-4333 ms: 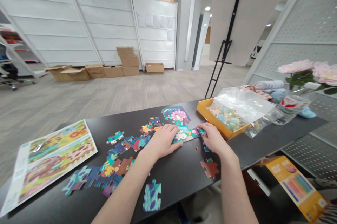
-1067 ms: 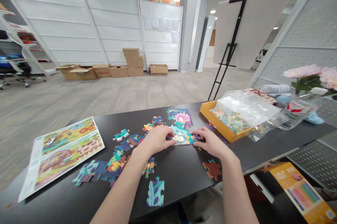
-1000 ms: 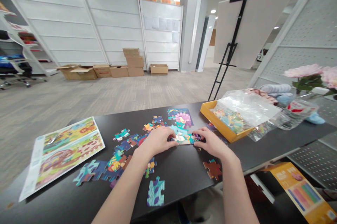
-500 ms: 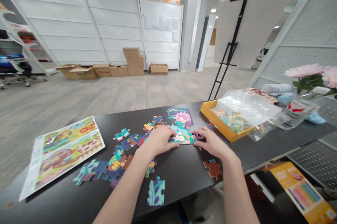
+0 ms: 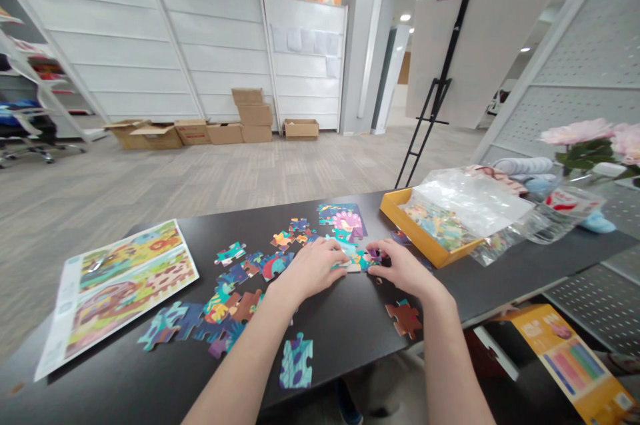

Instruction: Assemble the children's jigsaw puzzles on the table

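A partly joined jigsaw puzzle [image 5: 349, 225] with a pink, many-eyed creature lies on the black table, its near part between my hands. My left hand [image 5: 320, 268] rests over its left side, fingers stretched across the top and thumb by the near edge; it covers part of the picture. At the near right corner, my right hand [image 5: 397, 266] is closed, thumb and fingers pinching a purple-and-teal puzzle piece [image 5: 373, 256]. Whether that piece is locked in, I cannot tell. A brown piece [image 5: 404, 318] lies below my right hand, and a teal piece [image 5: 297, 362] near the front edge.
Several loose pieces [image 5: 245, 305] spread left of my left arm. Farther left lies a printed picture sheet [image 5: 125, 285]. On the right stands a yellow box [image 5: 425, 242] holding more pieces and a plastic bag [image 5: 475, 202]. A colourful package [image 5: 575, 358] sits below the table edge.
My left hand has slid right, farther over the joined puzzle, covering the white rabbit and uncovering loose pieces on its left. My right hand stays at the corner, almost unmoved.
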### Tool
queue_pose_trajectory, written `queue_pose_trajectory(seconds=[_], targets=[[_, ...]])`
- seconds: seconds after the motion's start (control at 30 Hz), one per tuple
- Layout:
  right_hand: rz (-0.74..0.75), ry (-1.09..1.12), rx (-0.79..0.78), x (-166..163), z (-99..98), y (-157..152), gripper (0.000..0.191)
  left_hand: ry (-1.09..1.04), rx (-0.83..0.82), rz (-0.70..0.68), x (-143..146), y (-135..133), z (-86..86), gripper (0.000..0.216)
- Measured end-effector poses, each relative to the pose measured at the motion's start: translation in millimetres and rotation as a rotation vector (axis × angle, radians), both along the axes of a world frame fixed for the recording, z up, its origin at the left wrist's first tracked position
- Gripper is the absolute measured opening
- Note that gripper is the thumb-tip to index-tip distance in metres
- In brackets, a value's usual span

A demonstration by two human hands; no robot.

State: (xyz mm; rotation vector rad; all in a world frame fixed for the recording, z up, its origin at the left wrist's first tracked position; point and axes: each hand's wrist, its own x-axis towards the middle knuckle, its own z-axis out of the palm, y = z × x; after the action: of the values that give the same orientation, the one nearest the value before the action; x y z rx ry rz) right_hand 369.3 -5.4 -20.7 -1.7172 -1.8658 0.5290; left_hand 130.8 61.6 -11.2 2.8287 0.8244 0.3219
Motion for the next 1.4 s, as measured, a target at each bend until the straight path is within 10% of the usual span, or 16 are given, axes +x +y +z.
queue_pose_trajectory(seconds=[0.53, 1.13, 1.4], targets=[[0.048, 0.379, -0.04, 12.8, -18.7, 11.9, 0.039, 0.004, -0.016, 0.01, 0.6, -1.8, 3.3, 0.022], [-0.402, 0.484, 0.135, 11.9, 4.4, 2.0, 0.037, -0.01, -0.027, 0.003, 0.2, 0.1, -0.3, 0.023], [-0.262, 0.593, 0.039, 1.4, 20.7, -12.6, 0.039, -0.225, -0.089, 0.04, -1.0, -4.6, 12.3, 0.026]])
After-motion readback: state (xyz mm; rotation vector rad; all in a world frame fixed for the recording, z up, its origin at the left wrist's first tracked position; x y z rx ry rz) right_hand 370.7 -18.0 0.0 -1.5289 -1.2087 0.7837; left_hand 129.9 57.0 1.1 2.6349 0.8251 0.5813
